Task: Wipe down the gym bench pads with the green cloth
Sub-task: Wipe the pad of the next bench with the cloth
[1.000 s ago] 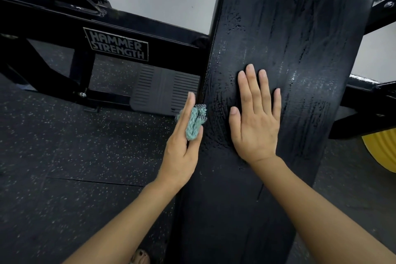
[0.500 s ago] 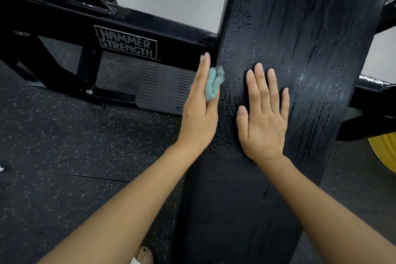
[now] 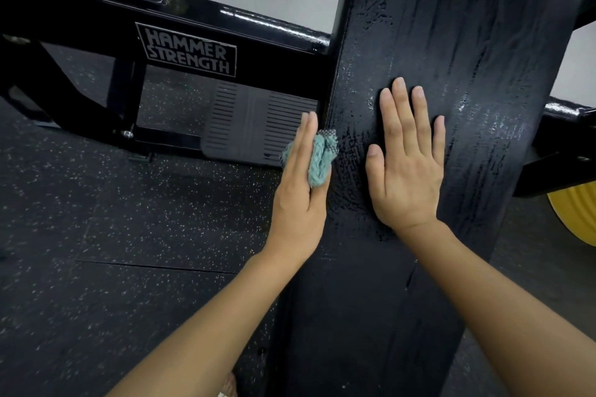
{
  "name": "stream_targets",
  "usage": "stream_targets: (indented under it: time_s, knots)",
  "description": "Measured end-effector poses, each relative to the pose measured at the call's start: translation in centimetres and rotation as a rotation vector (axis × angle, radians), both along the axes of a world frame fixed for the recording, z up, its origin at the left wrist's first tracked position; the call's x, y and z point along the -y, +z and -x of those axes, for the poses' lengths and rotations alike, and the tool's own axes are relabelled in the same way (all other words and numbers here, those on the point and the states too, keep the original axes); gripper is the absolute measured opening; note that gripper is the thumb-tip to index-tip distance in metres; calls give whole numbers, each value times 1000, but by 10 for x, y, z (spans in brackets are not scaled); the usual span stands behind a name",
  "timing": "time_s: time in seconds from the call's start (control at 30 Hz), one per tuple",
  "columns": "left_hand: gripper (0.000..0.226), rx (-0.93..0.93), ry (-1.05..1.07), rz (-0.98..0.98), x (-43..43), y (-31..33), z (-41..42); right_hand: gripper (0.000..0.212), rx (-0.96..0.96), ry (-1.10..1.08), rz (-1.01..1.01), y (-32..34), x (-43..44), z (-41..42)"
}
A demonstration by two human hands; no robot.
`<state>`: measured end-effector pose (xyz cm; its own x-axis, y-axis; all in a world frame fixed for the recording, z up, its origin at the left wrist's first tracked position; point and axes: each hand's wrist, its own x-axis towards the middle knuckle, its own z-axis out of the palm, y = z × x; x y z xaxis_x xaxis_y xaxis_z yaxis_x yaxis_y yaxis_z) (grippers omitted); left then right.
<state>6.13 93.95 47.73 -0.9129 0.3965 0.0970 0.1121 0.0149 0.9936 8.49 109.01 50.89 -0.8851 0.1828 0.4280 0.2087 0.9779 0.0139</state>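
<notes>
The long black bench pad (image 3: pixel 467 42) runs away from me, its worn surface streaked with wet patches. A bunched green cloth (image 3: pixel 321 161) lies against the pad's left side edge. My left hand (image 3: pixel 298 200) holds it there between thumb and straight fingers. My right hand (image 3: pixel 406 167) rests flat on top of the pad with fingers spread, just right of the cloth.
A black steel frame with a "Hammer Strength" label (image 3: pixel 190 51) crosses at the left, and a ribbed foot plate (image 3: pixel 254 126) sits below it. Speckled black rubber floor (image 3: pixel 129 251) lies to the left. A yellow weight plate (image 3: pixel 577 219) shows at the right edge.
My left hand slid the cloth forward along the pad's left edge, then back toward me. My right hand has stayed flat on the pad.
</notes>
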Motion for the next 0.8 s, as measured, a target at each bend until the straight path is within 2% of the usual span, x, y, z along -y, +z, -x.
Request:
stream_targets:
  time_s: [0.3, 0.5, 0.8]
  knots:
    - [61, 126, -64, 26, 33, -21, -54, 60, 39, -14, 22, 3, 2, -1]
    - [67, 144, -52, 16, 28, -18, -49, 56, 19, -78, 77, -4, 16, -11]
    - [61, 62, -6, 5, 7, -4, -10, 56, 81, -70, 117, -41, 47, -72]
